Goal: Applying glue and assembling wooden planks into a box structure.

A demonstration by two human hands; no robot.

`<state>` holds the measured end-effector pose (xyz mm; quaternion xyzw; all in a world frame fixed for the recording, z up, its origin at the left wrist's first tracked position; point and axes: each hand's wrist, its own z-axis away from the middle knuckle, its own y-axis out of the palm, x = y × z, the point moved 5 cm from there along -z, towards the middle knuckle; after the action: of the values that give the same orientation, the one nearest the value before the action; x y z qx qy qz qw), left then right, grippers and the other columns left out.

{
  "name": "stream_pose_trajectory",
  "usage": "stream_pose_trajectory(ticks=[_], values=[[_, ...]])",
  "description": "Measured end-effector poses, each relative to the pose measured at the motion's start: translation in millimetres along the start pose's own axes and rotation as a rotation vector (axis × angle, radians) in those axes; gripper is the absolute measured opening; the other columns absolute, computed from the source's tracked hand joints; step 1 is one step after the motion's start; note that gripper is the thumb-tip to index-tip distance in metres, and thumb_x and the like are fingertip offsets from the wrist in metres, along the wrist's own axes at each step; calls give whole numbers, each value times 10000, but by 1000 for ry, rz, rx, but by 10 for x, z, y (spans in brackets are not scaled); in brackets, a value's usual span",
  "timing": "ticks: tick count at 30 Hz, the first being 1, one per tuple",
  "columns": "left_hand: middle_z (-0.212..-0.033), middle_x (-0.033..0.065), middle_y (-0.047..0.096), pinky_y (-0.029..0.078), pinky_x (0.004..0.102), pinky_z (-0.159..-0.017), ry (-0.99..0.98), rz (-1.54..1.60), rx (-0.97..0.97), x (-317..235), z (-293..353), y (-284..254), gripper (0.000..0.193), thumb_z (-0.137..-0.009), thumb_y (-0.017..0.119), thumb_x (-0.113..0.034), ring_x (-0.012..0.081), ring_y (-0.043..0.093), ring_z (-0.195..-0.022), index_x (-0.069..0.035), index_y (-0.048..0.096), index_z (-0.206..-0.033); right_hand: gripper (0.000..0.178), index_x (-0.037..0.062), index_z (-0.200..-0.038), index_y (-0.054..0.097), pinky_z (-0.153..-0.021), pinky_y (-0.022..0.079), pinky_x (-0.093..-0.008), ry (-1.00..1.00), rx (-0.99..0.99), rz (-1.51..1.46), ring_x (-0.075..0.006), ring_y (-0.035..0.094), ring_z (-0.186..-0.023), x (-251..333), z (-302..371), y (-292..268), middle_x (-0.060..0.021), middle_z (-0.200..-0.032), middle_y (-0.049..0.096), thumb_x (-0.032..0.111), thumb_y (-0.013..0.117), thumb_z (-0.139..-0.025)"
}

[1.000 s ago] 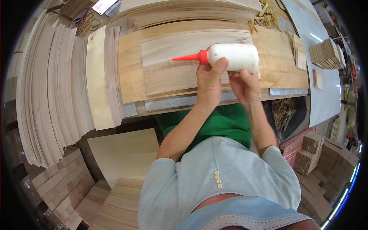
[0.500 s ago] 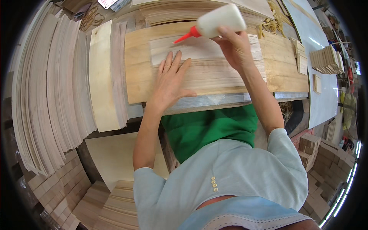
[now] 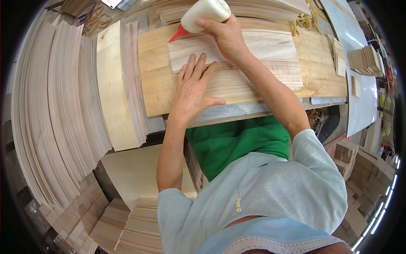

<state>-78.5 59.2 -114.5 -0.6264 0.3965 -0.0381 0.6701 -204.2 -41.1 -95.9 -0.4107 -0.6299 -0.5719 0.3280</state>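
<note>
My right hand grips a white glue bottle, tipped so its red nozzle points down and left. The nozzle's tip is at the far left corner of a pale thin wood panel; whether it touches the wood I cannot tell. My left hand lies flat with fingers spread across the near part of that panel and the strips of wood along its near side. Beneath them all is a wider yellowish board on the bench.
Tall rows of thin wood sheets stand at the left, with a paler board beside them. More sheets are stacked behind. At the right, a grey table carries small wood pieces. Rubber bands lie at the back.
My right hand has carried the glue bottle left and away from me, bringing the nozzle to the panel's far left corner. The left hand stays on the wood; the view has shifted slightly.
</note>
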Motion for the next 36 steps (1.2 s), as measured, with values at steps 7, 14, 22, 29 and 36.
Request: stream_pose_trajectory(ticks=[7, 14, 22, 29, 36], values=[[-1487, 155, 318, 216, 480, -1130, -8, 5, 3, -16, -14, 9, 951, -554, 826, -458, 350, 234, -1400, -103, 464, -1358, 418, 12, -1145, 557, -858, 519, -326, -9, 15, -13, -172, 618, -1000, -20, -31, -13, -74, -1070, 639, 68, 751, -780], [-1492, 147, 320, 206, 472, -1133, -22, 10, 7, -23, -15, -5, 939, -559, 831, -435, 338, 226, -1408, -103, 471, -1360, 381, -2, -1113, 588, -849, 503, -331, -5, 21, 33, -185, 628, -954, 34, -81, -9, -75, -1018, 665, 44, 725, -761], [-1530, 137, 267, 187, 462, -1132, -41, 25, 45, -23, -20, 10, 985, -548, 834, -440, 330, 183, -1428, -106, 449, -1391, 459, 36, -1162, 565, -877, 490, -298, -86, -40, 113, -147, 598, -1019, 213, -31, -299, -54, -1086, 641, 64, 772, -753], [-1527, 135, 272, 176, 465, -1146, -61, 18, 55, -52, -23, -3, 960, -564, 843, -399, 323, 181, -1425, -104, 449, -1388, 400, 21, -1178, 562, -874, 506, -328, -97, -67, 232, -179, 602, -1035, 441, 36, -808, -70, -1103, 635, 34, 718, -810], [-1527, 133, 272, 173, 469, -1148, -61, 8, 82, -99, -46, -6, 965, -558, 854, -371, 322, 195, -1423, -108, 441, -1390, 411, 31, -1199, 558, -869, 510, -320, -151, -75, 332, -175, 601, -1034, 739, 154, -1351, -62, -1105, 632, 28, 709, -816]])
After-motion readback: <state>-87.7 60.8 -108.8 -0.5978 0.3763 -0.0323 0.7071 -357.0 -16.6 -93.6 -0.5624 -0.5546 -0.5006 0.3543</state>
